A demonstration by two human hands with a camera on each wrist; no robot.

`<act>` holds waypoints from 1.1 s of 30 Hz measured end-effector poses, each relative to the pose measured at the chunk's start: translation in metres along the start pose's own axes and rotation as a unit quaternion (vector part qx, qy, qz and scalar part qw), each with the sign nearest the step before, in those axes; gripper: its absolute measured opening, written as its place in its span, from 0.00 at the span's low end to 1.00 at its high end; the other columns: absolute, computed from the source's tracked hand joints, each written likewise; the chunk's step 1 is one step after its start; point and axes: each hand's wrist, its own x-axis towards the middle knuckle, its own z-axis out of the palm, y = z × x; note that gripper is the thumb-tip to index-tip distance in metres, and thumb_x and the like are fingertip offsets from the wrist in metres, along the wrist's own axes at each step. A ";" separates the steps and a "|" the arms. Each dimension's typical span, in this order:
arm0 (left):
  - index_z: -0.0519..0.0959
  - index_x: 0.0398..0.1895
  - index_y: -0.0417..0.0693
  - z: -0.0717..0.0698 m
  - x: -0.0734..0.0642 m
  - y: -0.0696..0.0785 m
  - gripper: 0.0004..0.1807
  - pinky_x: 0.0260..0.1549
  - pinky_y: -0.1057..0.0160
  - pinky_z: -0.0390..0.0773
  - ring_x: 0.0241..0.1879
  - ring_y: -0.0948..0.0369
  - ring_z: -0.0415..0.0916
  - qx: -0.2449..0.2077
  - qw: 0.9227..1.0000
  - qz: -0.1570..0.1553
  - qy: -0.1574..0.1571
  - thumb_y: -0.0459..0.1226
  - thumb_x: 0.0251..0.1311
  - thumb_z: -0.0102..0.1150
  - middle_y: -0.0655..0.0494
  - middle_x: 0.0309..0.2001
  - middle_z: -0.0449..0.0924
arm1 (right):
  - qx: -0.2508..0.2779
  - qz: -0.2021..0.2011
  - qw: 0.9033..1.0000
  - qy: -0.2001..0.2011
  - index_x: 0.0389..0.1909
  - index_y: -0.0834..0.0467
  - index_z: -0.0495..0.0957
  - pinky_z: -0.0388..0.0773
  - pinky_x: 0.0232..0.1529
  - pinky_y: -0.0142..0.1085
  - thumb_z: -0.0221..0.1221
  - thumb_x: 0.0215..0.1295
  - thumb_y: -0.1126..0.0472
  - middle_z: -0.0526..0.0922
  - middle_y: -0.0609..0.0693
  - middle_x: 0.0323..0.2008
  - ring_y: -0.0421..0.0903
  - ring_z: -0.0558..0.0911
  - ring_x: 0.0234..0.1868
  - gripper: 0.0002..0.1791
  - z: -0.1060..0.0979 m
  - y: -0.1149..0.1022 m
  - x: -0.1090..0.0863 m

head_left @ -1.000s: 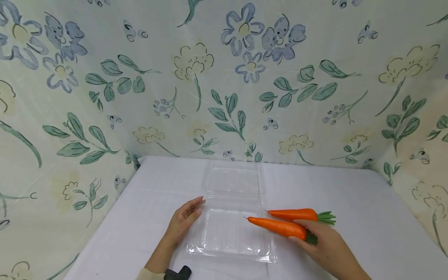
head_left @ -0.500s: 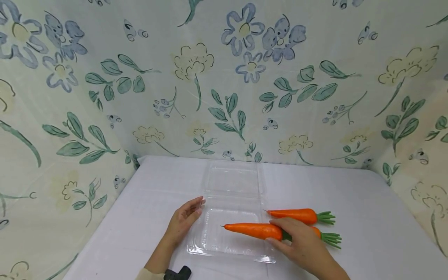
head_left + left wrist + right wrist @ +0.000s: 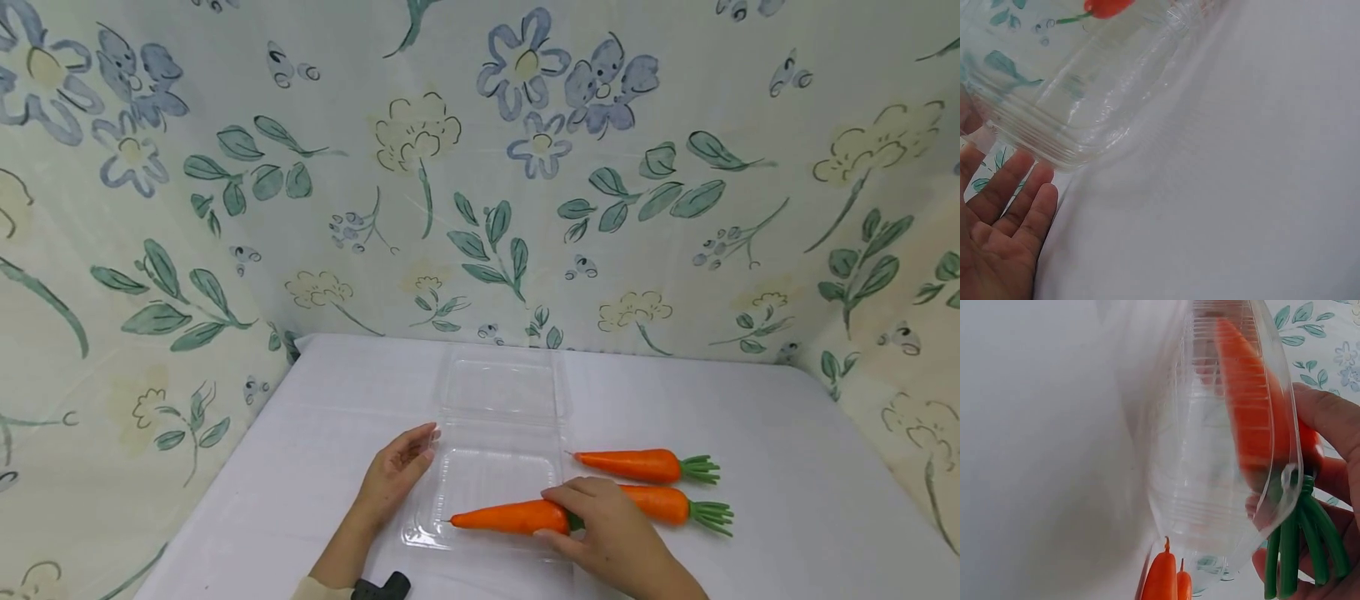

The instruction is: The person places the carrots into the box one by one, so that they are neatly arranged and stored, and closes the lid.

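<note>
A clear plastic clamshell container (image 3: 498, 479) lies opened out on the white table, its lid (image 3: 501, 385) folded back toward the wall. At its left edge, my left hand (image 3: 393, 475) pinches the rim between thumb and fingers; in the left wrist view the fingertips (image 3: 1044, 194) sit against its side. My right hand (image 3: 607, 529) grips an orange carrot (image 3: 510, 517) near its green top. The carrot lies low over the near part of the container, its thin tip pointing left. In the right wrist view its green stalks (image 3: 1288, 556) stick out beside my palm.
Two more carrots lie right of the container: one farther back (image 3: 630, 464), one nearer (image 3: 660, 503) and partly hidden by my right hand. A floral cloth (image 3: 480, 208) hangs behind and beside the white-covered table (image 3: 337, 383).
My right hand has carried the carrot left and toward me, over the container's near part, uncovering much of the nearer remaining carrot. My left hand has stayed at the container's edge.
</note>
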 end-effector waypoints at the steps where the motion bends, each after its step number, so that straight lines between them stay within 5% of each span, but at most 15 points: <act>1: 0.77 0.66 0.57 0.000 0.000 0.000 0.23 0.58 0.79 0.72 0.66 0.52 0.76 0.002 1.000 0.000 0.000 0.39 0.68 0.62 0.55 0.64 0.82 | -0.001 -0.003 1.000 -0.002 0.49 0.40 0.86 0.84 0.49 0.41 0.61 0.57 0.25 0.85 0.32 0.43 0.36 0.80 0.45 0.29 0.000 -0.001 0.001; 12: 0.78 0.65 0.57 0.000 0.000 0.000 0.21 0.58 0.79 0.72 0.65 0.53 0.77 0.011 1.000 0.004 0.004 0.37 0.69 0.61 0.55 0.62 0.83 | 0.032 0.004 0.997 -0.064 0.50 0.43 0.87 0.85 0.50 0.46 0.53 0.56 0.19 0.89 0.35 0.42 0.39 0.83 0.43 0.38 0.007 -0.017 0.011; 25: 0.78 0.65 0.56 0.002 -0.001 0.003 0.21 0.58 0.80 0.72 0.65 0.52 0.77 0.024 1.000 0.002 0.010 0.38 0.69 0.61 0.54 0.62 0.83 | 0.056 0.002 0.996 -0.063 0.50 0.44 0.86 0.84 0.42 0.33 0.58 0.58 0.23 0.82 0.32 0.40 0.30 0.73 0.35 0.34 0.008 -0.014 0.016; 33: 0.78 0.65 0.57 0.002 -0.001 0.002 0.21 0.60 0.74 0.75 0.65 0.54 0.78 0.033 0.999 0.001 0.014 0.40 0.70 0.61 0.55 0.62 0.83 | 0.071 0.002 0.996 -0.049 0.47 0.40 0.86 0.84 0.43 0.34 0.56 0.60 0.23 0.82 0.29 0.41 0.30 0.77 0.38 0.30 0.007 -0.010 0.014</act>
